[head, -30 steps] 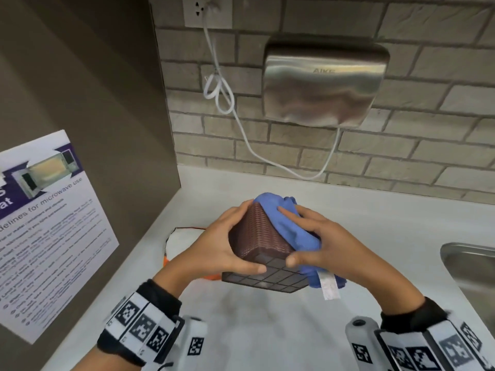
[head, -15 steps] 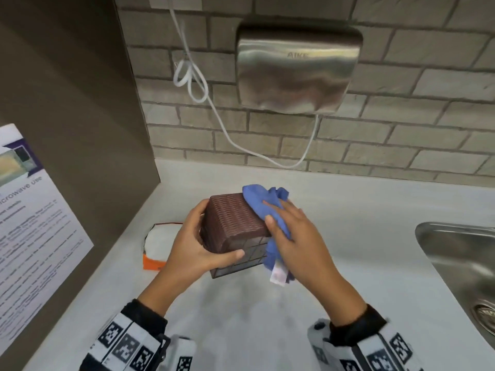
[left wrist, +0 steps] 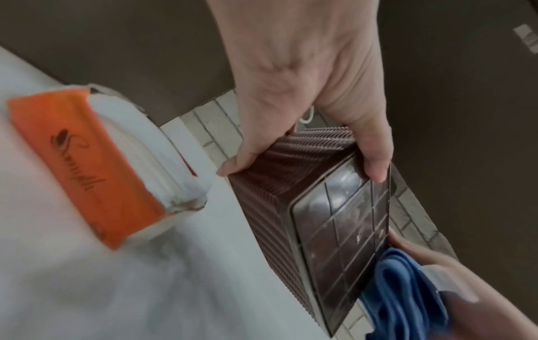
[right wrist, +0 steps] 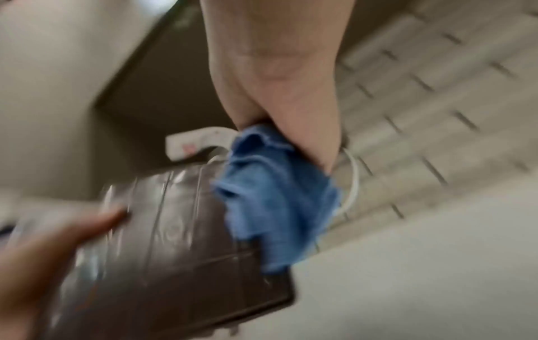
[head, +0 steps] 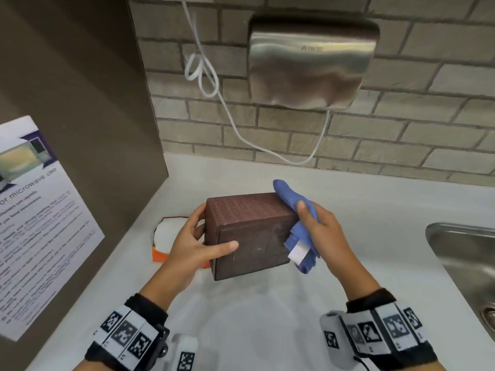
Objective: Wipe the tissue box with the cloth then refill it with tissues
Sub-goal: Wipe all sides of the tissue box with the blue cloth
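Above the white table [head: 241, 317], in the corner by the brick wall, the brown tissue box [head: 249, 218] is held up in the air, turned so its gridded smooth face looks toward the person and a ribbed side faces up. The left hand [head: 192, 247] grasps the box's left end, thumb laid across the gridded face and fingers wrapped round the far ribbed side. The right hand [head: 324, 234] clutches the blue cloth [head: 297, 210] and presses it against the right end of the box; a fold of cloth sticks up past the top edge, and a white label hangs from it near the lower corner. From the left wrist, the tissue pack [left wrist: 96, 161], orange-banded with white sheets showing, lies on the table just left of and below the box, apart from it. A steel hand dryer [head: 310, 62] is fixed to the wall above, its white cord [head: 203, 76] looped beside it, and a sink [head: 463, 263] sits at the right
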